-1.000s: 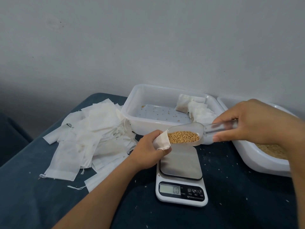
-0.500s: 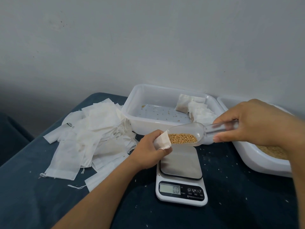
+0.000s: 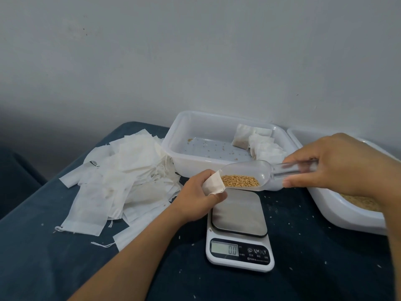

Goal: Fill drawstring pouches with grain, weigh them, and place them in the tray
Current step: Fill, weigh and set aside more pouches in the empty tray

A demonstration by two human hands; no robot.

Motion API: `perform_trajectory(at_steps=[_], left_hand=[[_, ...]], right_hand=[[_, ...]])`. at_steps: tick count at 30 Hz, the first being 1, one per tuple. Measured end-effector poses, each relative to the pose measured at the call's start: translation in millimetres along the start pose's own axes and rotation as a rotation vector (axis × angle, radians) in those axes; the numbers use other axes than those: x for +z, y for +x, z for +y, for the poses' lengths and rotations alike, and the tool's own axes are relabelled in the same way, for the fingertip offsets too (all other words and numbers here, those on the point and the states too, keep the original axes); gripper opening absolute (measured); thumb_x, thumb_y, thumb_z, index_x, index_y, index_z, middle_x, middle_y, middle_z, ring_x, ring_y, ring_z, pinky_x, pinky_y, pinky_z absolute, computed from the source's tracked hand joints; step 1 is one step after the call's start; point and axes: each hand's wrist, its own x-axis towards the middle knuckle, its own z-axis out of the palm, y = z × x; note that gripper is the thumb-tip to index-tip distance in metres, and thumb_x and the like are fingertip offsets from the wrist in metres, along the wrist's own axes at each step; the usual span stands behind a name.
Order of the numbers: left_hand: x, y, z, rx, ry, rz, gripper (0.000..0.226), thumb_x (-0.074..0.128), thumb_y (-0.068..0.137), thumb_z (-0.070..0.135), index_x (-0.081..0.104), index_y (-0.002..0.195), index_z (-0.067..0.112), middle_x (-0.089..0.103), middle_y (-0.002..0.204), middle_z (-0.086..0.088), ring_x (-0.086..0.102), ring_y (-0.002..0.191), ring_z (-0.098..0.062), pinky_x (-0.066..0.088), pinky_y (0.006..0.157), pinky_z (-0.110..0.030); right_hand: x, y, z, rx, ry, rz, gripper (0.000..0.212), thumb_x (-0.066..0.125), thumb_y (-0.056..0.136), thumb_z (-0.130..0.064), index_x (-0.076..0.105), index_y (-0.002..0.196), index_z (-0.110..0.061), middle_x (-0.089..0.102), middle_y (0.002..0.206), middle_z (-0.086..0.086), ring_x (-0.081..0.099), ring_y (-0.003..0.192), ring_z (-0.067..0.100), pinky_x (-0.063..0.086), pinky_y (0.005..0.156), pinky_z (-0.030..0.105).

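My left hand [image 3: 195,197] holds a small white drawstring pouch [image 3: 213,185] with its mouth facing right, above the scale. My right hand [image 3: 334,166] grips the handle of a clear plastic scoop [image 3: 256,173] that carries golden grain [image 3: 239,180]; the scoop's lip touches the pouch's mouth. Below them sits a white digital scale [image 3: 239,231] with an empty steel platform and a display reading 0.0. Behind it a clear plastic tray [image 3: 188,135] holds several filled pouches [image 3: 260,144] in its right end.
A heap of empty white pouches [image 3: 121,181] lies on the dark blue table at the left. A white tub of grain [image 3: 338,209] stands at the right, partly behind my right arm. Loose grains dot the tabletop. A grey wall rises close behind.
The grain in the scoop has dropped a little and slid toward the pouch's mouth. Both hands have stayed nearly in place.
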Motion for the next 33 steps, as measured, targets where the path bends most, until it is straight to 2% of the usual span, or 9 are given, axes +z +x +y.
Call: perform_trajectory(at_steps=[5, 10, 14, 16, 18, 23, 25, 29, 33], left_hand=[[-0.5, -1.0, 1.3, -0.005, -0.018, 0.004, 0.016, 0.075, 0.085, 0.031, 0.059, 0.086, 0.032, 0.060, 0.073, 0.021, 0.054, 0.066, 0.003, 0.043, 0.061, -0.011], [-1.3, -1.3, 1.7, -0.048, -0.061, 0.024, 0.016, 0.074, 0.084, 0.032, 0.064, 0.095, 0.026, 0.065, 0.080, 0.012, 0.057, 0.070, -0.001, 0.046, 0.065, -0.014], [-0.7, -0.1, 3.2, -0.098, -0.072, 0.050, 0.018, 0.075, 0.081, 0.035, 0.066, 0.096, 0.028, 0.070, 0.087, 0.008, 0.064, 0.077, -0.009, 0.051, 0.069, -0.021], [-0.2, 0.0, 3.4, -0.126, -0.082, 0.069, 0.027, 0.074, 0.078, 0.038, 0.067, 0.102, 0.027, 0.073, 0.097, 0.002, 0.068, 0.088, -0.017, 0.054, 0.076, -0.028], [-1.1, -0.5, 5.7, -0.141, -0.132, 0.084, 0.029, 0.075, 0.077, 0.037, 0.069, 0.104, 0.027, 0.074, 0.098, 0.004, 0.069, 0.088, -0.015, 0.054, 0.073, -0.022], [-5.5, 0.5, 12.8, -0.195, -0.306, 0.124, 0.024, 0.077, 0.078, 0.030, 0.071, 0.100, 0.023, 0.072, 0.089, 0.005, 0.065, 0.081, -0.013, 0.052, 0.075, -0.027], [-8.0, 0.1, 15.9, -0.207, -0.352, 0.147, 0.023, 0.077, 0.077, 0.029, 0.069, 0.096, 0.021, 0.065, 0.078, 0.007, 0.060, 0.071, -0.007, 0.049, 0.066, -0.021], [-10.5, 0.5, 20.8, -0.247, -0.397, 0.146, 0.022, 0.075, 0.074, 0.031, 0.066, 0.094, 0.026, 0.060, 0.073, 0.010, 0.055, 0.065, -0.004, 0.046, 0.059, -0.018], [-9.0, -0.6, 23.3, -0.274, -0.516, 0.013, 0.037, 0.077, 0.070, 0.034, 0.063, 0.101, 0.021, 0.056, 0.081, 0.005, 0.052, 0.073, -0.009, 0.043, 0.065, -0.023]], right_hand=[[4.9, 0.7, 9.1, -0.021, 0.056, 0.030, 0.045, 0.060, 0.039, -0.090, 0.063, 0.078, -0.068, 0.068, 0.077, -0.027, 0.058, 0.081, -0.006, 0.041, 0.067, 0.022], [16.0, 4.0, 17.4, -0.059, 0.167, 0.018, 0.039, 0.070, 0.041, -0.084, 0.060, 0.079, -0.080, 0.065, 0.089, -0.043, 0.058, 0.091, -0.017, 0.048, 0.077, 0.021], [29.0, 6.8, 26.7, -0.045, 0.246, 0.012, 0.033, 0.076, 0.048, -0.077, 0.070, 0.079, -0.069, 0.068, 0.089, -0.040, 0.062, 0.090, -0.015, 0.052, 0.083, 0.023], [34.8, 6.7, 29.8, -0.043, 0.249, 0.007, 0.038, 0.075, 0.052, -0.076, 0.075, 0.086, -0.059, 0.069, 0.088, -0.039, 0.062, 0.088, -0.016, 0.050, 0.076, 0.015], [41.3, 6.1, 31.0, -0.046, 0.239, 0.026, 0.033, 0.075, 0.059, -0.072, 0.076, 0.087, -0.054, 0.068, 0.082, -0.038, 0.061, 0.083, -0.017, 0.046, 0.063, 0.010], [67.9, 4.7, 34.5, -0.028, 0.317, 0.109, 0.029, 0.069, 0.070, -0.072, 0.073, 0.089, -0.051, 0.071, 0.076, -0.023, 0.063, 0.071, -0.003, 0.050, 0.064, 0.030], [80.6, 6.4, 34.6, -0.033, 0.341, 0.179, 0.030, 0.066, 0.073, -0.071, 0.073, 0.084, -0.045, 0.068, 0.070, -0.020, 0.059, 0.065, -0.001, 0.042, 0.056, 0.027], [103.8, 11.9, 25.8, -0.043, 0.545, 0.246, 0.028, 0.064, 0.076, -0.066, 0.071, 0.082, -0.040, 0.068, 0.071, -0.014, 0.058, 0.061, 0.004, 0.045, 0.059, 0.026], [118.8, 19.5, 6.4, -0.053, 0.741, 0.271, 0.029, 0.061, 0.081, -0.064, 0.067, 0.084, -0.036, 0.062, 0.061, -0.020, 0.056, 0.054, -0.004, 0.044, 0.053, 0.010]])
